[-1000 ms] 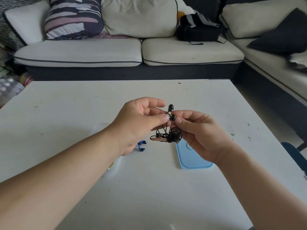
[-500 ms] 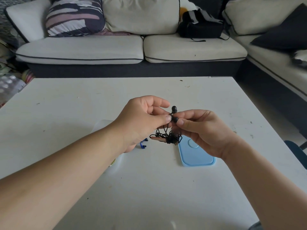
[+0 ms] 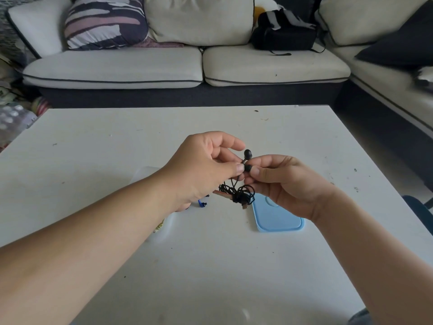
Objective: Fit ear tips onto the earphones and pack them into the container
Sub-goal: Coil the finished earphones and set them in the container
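Both hands hold black wired earphones above the white table (image 3: 117, 146). My left hand (image 3: 201, 165) pinches the cable just below the buds. My right hand (image 3: 285, 184) pinches one black earbud (image 3: 248, 168) with a tip on it. The second earbud (image 3: 248, 153) sticks up above the fingers, also with a black tip. The bundled black cable (image 3: 239, 194) hangs under the hands with its plug end showing. A light blue container lid (image 3: 278, 219) lies flat under my right hand. A clear container (image 3: 164, 228) is mostly hidden by my left forearm.
Blue earphones (image 3: 202, 204) lie on the table just below my left hand. A grey sofa (image 3: 187, 66) with cushions and a black bag (image 3: 283, 31) stands behind the table. A second sofa runs along the right.
The hands have barely shifted. My right fingers have closed round the lower earbud, and the cable bundle hangs a little lower.
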